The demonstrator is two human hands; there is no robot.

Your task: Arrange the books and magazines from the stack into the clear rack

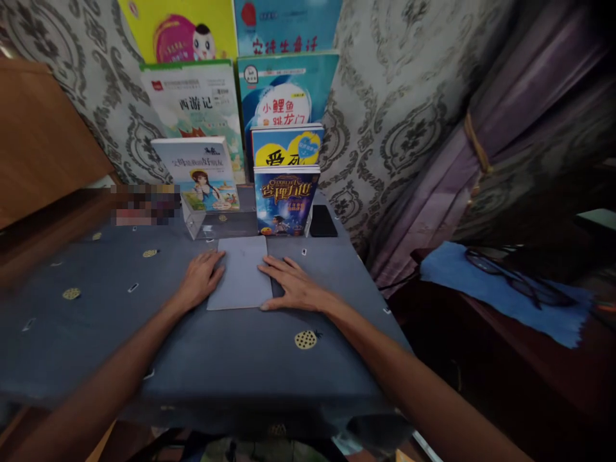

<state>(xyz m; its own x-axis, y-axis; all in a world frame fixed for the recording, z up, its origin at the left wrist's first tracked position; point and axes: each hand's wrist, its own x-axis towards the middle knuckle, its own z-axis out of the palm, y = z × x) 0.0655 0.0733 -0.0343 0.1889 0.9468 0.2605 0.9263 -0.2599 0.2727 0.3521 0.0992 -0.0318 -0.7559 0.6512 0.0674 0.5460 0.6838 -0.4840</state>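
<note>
I see flat grey rectangular pad [240, 273] on blue-grey tablecloth [192, 359], just before clear acrylic book stand [212, 226]. Left hand [199, 280] and right hand [294, 287] flank it, fingers stretched flat over its edges, clasping nothing. Reads as steadying stage; any lift needs fingertips under an edge.

From the grey sheet [240, 273], standing books [286, 199] and a clear stand [226, 224] block twelve o'clock; a black phone [323, 221] lies at one. Bare table [192, 359] stretches toward nine and six.
</note>
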